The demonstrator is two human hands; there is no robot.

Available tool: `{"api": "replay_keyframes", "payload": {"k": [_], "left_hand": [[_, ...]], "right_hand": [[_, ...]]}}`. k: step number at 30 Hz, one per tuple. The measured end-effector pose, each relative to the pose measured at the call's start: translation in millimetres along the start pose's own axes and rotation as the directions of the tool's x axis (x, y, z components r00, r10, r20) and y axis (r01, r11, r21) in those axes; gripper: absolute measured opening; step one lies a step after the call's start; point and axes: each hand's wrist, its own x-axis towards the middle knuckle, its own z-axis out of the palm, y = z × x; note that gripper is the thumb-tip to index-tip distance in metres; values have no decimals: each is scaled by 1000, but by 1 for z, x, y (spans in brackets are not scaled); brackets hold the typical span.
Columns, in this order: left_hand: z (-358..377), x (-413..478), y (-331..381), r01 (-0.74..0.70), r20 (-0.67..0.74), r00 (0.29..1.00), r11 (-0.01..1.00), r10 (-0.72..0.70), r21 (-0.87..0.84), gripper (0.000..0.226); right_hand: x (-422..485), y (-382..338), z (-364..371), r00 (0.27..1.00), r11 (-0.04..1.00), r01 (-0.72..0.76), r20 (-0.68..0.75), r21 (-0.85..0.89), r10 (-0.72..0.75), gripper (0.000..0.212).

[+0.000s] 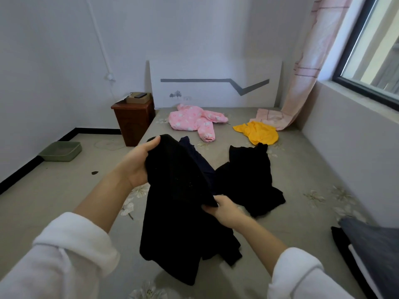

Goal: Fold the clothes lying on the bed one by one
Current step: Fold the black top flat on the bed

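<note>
At the near middle of the bed, the left hand [138, 165] has its thumb hooked over the top edge of a black garment [177, 203]. Its other fingers are out of sight behind the cloth, so the grip is closed on the fabric. Lower and to the right, the right hand [225, 209] pinches the corner of a flap of the same garment between thumb and curled fingers. Between the two hands the cloth is stretched on a slant, and the rest hangs in loose folds, its lower end bunched on the bed [306, 214] close to the person. The step in hand looks to be shaking out and squaring this piece before the first fold. To do it well, both pinches should shift to matching points, such as two shoulders or two waist corners, so the edge between them runs level. The garment then wants lifting off the sheet so the bunched end drops straight, and laying flat on the near left of the bed. Just behind and to the right lie a dark navy piece [194, 152] and a second black garment [248, 180]. They are close enough to be dragged along, so the lift should go up and toward the person. Farther off, a pink padded jacket [194, 120] and a yellow garment [259, 133] wait unfolded near the headboard [216, 70].
</note>
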Motion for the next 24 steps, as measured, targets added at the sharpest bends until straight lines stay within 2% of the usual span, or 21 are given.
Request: {"api": "replay_keyframes", "payload": {"k": [3, 5, 7, 9, 11, 16, 17, 18, 19, 20, 21, 22, 23, 24], "left_hand": [[-28, -3, 13, -40, -42, 998, 997, 43, 61, 32], [-52, -5, 17, -19, -123, 991, 978, 45, 208, 30], [-73, -3, 15, 41, -196, 980, 922, 38, 385, 28], [-88, 3, 6, 119, -244, 970, 846, 13, 520, 34], [-99, 16, -5, 171, -290, 956, 724, 43, 668, 42], [-93, 38, -31, 179, -301, 913, 393, 275, 902, 33], [-85, 37, -37, 161, -278, 899, 335, 338, 928, 38], [-76, 35, -42, 94, -226, 895, 332, 385, 938, 48], [-63, 31, -46, -8, -151, 910, 380, 385, 925, 54], [-50, 26, -50, -132, -52, 932, 471, 358, 872, 56], [-35, 19, -54, -214, 55, 959, 583, 278, 784, 56], [-22, 15, -59, -224, 153, 975, 670, 164, 708, 56], [-12, 12, -67, -219, 238, 968, 710, 75, 669, 57], [-5, 15, -78, -235, 302, 953, 708, 32, 666, 60]], "right_hand": [[9, -15, -20, 998, 981, 4, -70, 193, 10, 18], [8, -34, -45, 996, 943, -11, -80, 333, 40, 23], [7, -54, -68, 998, 913, -41, -17, 405, 53, 24], [8, -70, -79, 997, 928, -74, 54, 365, 58, 22], [9, -85, -83, 997, 953, -61, 69, 296, 42, 21], [6, -110, -88, 999, 996, 19, 39, 92, -22, 20], [5, -113, -88, 998, 997, 37, 42, 65, -40, 20], [5, -115, -88, 997, 998, 57, 50, 35, -59, 20], [3, -119, -87, 995, 997, 75, 62, -17, -74, 21], [3, -121, -86, 994, 990, 92, 68, -107, -85, 21], [4, -124, -85, 993, 969, 106, 77, -222, -91, 21], [5, -125, -83, 992, 935, 118, 84, -333, -95, 20], [5, -127, -81, 991, 899, 130, 87, -418, -103, 20], [5, -127, -80, 990, 877, 142, 86, -459, -115, 20]]}}
